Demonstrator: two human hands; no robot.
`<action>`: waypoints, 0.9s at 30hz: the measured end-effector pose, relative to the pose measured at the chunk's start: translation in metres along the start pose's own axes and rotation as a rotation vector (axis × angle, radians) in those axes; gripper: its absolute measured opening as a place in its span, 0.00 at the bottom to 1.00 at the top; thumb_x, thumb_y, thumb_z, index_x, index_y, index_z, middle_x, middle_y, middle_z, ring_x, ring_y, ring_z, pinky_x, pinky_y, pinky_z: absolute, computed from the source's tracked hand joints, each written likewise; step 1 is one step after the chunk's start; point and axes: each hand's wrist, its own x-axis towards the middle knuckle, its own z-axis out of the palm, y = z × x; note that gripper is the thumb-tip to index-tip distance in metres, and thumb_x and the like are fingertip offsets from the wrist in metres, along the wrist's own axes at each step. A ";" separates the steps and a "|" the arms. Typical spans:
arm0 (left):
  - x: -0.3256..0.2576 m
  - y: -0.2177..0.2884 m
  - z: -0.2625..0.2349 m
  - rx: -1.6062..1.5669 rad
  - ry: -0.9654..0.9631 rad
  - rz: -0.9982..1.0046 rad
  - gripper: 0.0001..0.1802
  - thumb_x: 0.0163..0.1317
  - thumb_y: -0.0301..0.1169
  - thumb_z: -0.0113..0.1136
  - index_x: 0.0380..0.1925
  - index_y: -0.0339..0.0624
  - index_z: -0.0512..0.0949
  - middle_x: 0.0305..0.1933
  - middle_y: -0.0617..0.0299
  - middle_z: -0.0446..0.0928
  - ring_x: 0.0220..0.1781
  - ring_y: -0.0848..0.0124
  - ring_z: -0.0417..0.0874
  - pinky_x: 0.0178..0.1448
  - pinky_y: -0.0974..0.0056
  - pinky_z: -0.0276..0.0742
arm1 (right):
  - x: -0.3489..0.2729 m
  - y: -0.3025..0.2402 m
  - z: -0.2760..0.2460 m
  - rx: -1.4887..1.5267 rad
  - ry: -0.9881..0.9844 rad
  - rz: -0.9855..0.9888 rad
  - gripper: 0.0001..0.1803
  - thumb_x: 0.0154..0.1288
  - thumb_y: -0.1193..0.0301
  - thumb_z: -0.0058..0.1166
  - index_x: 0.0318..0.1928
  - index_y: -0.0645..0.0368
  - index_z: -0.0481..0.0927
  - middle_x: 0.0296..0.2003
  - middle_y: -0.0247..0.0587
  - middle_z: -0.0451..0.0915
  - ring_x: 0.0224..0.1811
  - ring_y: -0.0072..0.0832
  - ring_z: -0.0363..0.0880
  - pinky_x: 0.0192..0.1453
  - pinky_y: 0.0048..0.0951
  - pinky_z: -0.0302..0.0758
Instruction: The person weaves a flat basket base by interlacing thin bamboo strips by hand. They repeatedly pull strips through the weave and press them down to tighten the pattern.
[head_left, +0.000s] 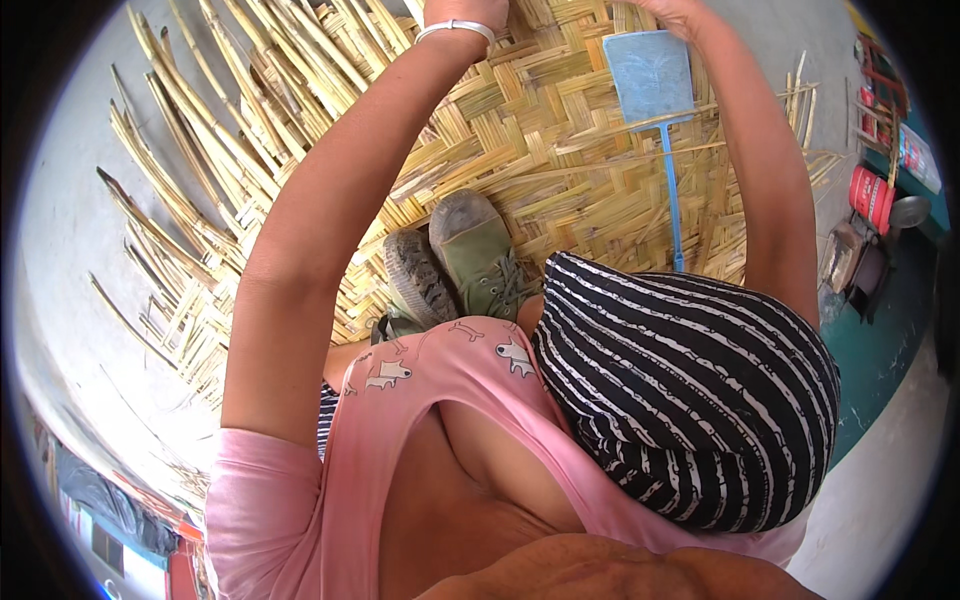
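Far L hand (467,10), R hand (667,10) being cropped, can't tell opening/hold; green canvas shoes (472,245) pressing, poss. splitting yellow woven-cane mat (570,165).

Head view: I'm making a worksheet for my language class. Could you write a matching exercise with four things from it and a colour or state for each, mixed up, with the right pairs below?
Things:
1. mat
2. fly swatter
3. shoes
4. bracelet

Colours and states:
a. mostly green, with laces
b. whitish and ring-shaped
c. straw-yellow and woven
d. blue, with a thin handle

Right pairs: 1-c, 2-d, 3-a, 4-b
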 end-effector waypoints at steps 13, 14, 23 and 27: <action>0.012 0.012 -0.010 -0.099 -0.472 -0.433 0.09 0.57 0.18 0.59 0.35 0.39 0.86 0.28 0.51 0.85 0.21 0.63 0.86 0.21 0.59 0.80 | 0.019 0.023 -0.007 -0.051 0.064 0.020 0.05 0.64 0.73 0.66 0.40 0.56 0.86 0.30 0.31 0.84 0.30 0.22 0.79 0.35 0.31 0.77; 0.012 0.017 -0.012 -0.045 -0.536 -0.416 0.10 0.56 0.19 0.59 0.37 0.38 0.86 0.30 0.49 0.86 0.24 0.61 0.87 0.24 0.57 0.82 | 0.019 0.023 -0.008 -0.055 0.076 0.010 0.05 0.64 0.72 0.66 0.40 0.56 0.86 0.30 0.31 0.84 0.30 0.22 0.79 0.35 0.31 0.77; 0.011 -0.001 -0.003 0.477 -0.586 -0.081 0.19 0.51 0.29 0.65 0.44 0.33 0.85 0.39 0.41 0.87 0.50 0.47 0.88 0.53 0.54 0.84 | 0.001 0.009 -0.001 0.064 0.063 -0.030 0.06 0.66 0.71 0.65 0.42 0.56 0.85 0.32 0.30 0.83 0.32 0.21 0.78 0.37 0.30 0.77; 0.001 0.025 -0.008 0.285 -0.638 -0.329 0.19 0.53 0.25 0.66 0.46 0.34 0.84 0.36 0.45 0.87 0.41 0.54 0.90 0.38 0.54 0.86 | 0.015 0.033 -0.003 0.110 0.042 -0.085 0.08 0.66 0.72 0.65 0.45 0.56 0.85 0.34 0.29 0.83 0.35 0.21 0.78 0.41 0.30 0.78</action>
